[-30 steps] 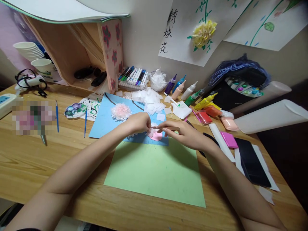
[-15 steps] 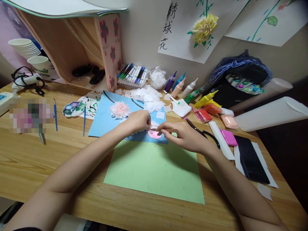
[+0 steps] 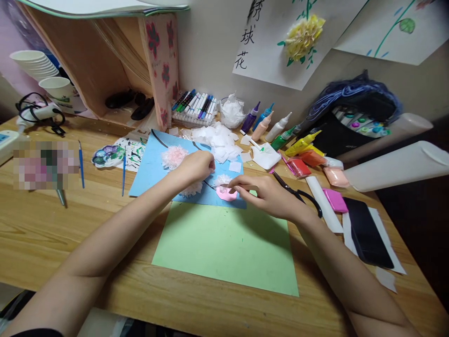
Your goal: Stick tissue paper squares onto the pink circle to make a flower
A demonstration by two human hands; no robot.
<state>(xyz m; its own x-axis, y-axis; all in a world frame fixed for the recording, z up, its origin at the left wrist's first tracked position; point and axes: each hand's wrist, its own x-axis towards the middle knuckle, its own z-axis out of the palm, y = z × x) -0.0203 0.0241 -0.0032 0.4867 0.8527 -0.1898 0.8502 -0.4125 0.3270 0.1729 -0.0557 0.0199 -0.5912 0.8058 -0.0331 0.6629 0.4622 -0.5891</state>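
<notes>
1. Pinching a thin brown stick (image 3: pixel 253 187), the right hand (image 3: pixel 266 193) has its tip by the pink clay (image 3: pixel 226 194).
2. The left hand (image 3: pixel 199 166) curls over the blue sheet (image 3: pixel 140 182); I cannot tell if its fingertips meet or hold anything.
3. The pink clay is on the blue sheet, near its bottom edge, beside a white paper tuft (image 3: pixel 222 180).
4. If the stick pushes too hard, it could squash the clay or bend the tuft. A low wrist could flatten the pink flower (image 3: pixel 172 158).
5. A clear tray (image 3: pixel 191 121) holds pens (image 3: pixel 203 106); a black bag (image 3: pixel 328 140) holds markers (image 3: pixel 355 123).
</notes>
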